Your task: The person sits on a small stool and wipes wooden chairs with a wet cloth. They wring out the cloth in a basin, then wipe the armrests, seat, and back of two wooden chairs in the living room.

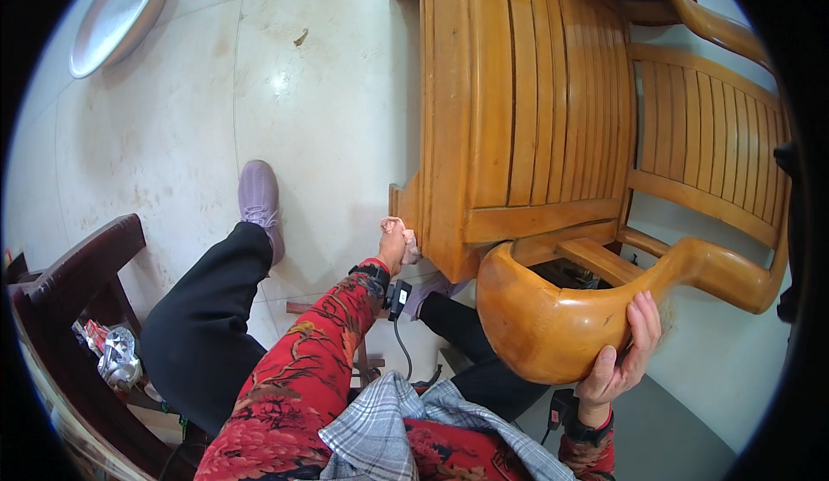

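My left hand (391, 252) grips a crumpled pink cloth (410, 248) against the lower front corner of a slatted wooden armchair (489, 118). The glossy, rounded front of the chair's armrest (550, 325) lies to the right, with my right hand (618, 358) on it. On that hand the thumb rests on top and the fingers lie along the outer edge. Beyond the armrest are the slatted seat (544, 86) and the slatted backrest (706, 144). My left fingers are partly hidden by the cloth.
A pale basin (120, 18) stands on the tiled floor (175, 138) at the upper left. A brown scrap (300, 37) lies on the tiles. Dark wooden furniture (78, 261) is close by my left leg, with plastic-wrapped items (120, 358) beside it. A cable (403, 345) hangs from my left wrist.
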Tool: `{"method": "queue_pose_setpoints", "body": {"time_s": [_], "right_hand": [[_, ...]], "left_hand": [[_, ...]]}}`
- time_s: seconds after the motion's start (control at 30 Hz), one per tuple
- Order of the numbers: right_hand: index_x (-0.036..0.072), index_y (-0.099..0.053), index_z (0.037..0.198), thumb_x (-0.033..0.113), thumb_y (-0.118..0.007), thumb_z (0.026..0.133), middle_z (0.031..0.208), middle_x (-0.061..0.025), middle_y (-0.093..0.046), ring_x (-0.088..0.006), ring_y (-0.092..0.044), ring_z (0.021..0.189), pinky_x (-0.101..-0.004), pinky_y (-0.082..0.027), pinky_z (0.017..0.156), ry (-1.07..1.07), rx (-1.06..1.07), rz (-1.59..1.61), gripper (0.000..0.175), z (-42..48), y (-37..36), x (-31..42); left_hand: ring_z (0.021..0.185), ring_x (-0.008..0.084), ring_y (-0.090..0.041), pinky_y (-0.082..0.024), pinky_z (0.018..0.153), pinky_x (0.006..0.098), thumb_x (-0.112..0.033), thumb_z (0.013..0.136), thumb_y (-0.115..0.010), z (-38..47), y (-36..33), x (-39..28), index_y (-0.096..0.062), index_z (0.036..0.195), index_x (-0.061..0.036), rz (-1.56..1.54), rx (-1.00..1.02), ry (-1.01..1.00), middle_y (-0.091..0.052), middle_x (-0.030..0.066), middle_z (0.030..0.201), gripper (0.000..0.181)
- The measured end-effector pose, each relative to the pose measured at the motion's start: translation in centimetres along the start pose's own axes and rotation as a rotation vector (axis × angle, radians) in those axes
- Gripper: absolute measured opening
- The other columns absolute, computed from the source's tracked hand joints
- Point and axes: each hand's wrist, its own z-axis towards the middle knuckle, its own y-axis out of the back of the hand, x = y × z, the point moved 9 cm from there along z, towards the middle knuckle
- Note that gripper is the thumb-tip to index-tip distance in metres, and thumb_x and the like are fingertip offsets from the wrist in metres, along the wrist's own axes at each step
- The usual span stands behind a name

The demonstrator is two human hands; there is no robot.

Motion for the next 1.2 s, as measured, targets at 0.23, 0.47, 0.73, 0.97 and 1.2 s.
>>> {"method": "queue_pose_setpoints", "body": {"time_s": [0.23,0.47,0.73,0.97,1.2], "right_hand": [[-0.004,-0.056,0.117,0.033,-0.050,0.086,0.122,-0.0226,-0.054,-0.0405,-0.049,0.117,-0.0484,-0.034,0.103,-0.005,0.004,-0.003,0.048,0.1,0.0,0.0],[-0.004,-0.056,0.116,0.032,-0.051,0.085,0.121,-0.0225,-0.055,-0.0405,-0.050,0.117,-0.0485,-0.035,0.103,-0.003,0.005,0.027,0.048,0.0,0.1,-0.3],[-0.005,-0.057,0.115,0.027,-0.053,0.083,0.121,-0.0221,-0.055,-0.0403,-0.050,0.117,-0.0475,-0.036,0.102,0.009,-0.031,0.053,0.045,0.2,0.4,0.2],[-0.003,-0.058,0.115,0.025,-0.053,0.082,0.121,-0.0205,-0.056,-0.0390,-0.050,0.117,-0.0464,-0.036,0.102,-0.007,-0.039,0.060,0.044,0.2,0.7,0.4],[-0.003,-0.058,0.113,0.024,-0.053,0.081,0.119,-0.0197,-0.057,-0.0389,-0.050,0.117,-0.0452,-0.035,0.101,0.006,-0.047,0.028,0.043,0.4,1.1,0.8]], "left_hand": [[0.041,0.0263,-0.050,-0.042,0.042,0.0380,-0.041,0.094,-0.041,-0.1,-5.0,-11.5,-0.053,0.077,-0.0069,0.166,0.180,-0.183,-0.051,0.0128,0.049,0.040],[0.085,0.0358,-0.063,-0.051,0.076,0.0402,-0.032,0.093,-0.045,-1.4,-9.7,-19.4,-0.057,0.103,-0.0027,1.167,0.190,-0.917,-0.064,0.0224,0.086,0.034],[0.068,0.0165,-0.062,-0.052,0.062,0.0314,-0.031,0.095,-0.047,-2.0,-10.3,-20.3,-0.059,0.101,-0.0089,0.048,0.288,-0.169,-0.063,0.0050,0.079,0.026],[0.051,0.0144,-0.052,-0.046,0.045,0.0323,-0.031,0.096,-0.047,-7.5,-17.9,-32.3,-0.048,0.083,-0.0137,0.083,0.335,-0.687,-0.054,0.0037,0.066,0.022],[0.086,0.0167,-0.057,-0.049,0.075,0.0296,-0.027,0.098,-0.044,-16.7,-16.6,-25.9,-0.045,0.131,-0.0097,0.310,0.192,-0.836,-0.053,0.0102,0.117,0.037]]}}
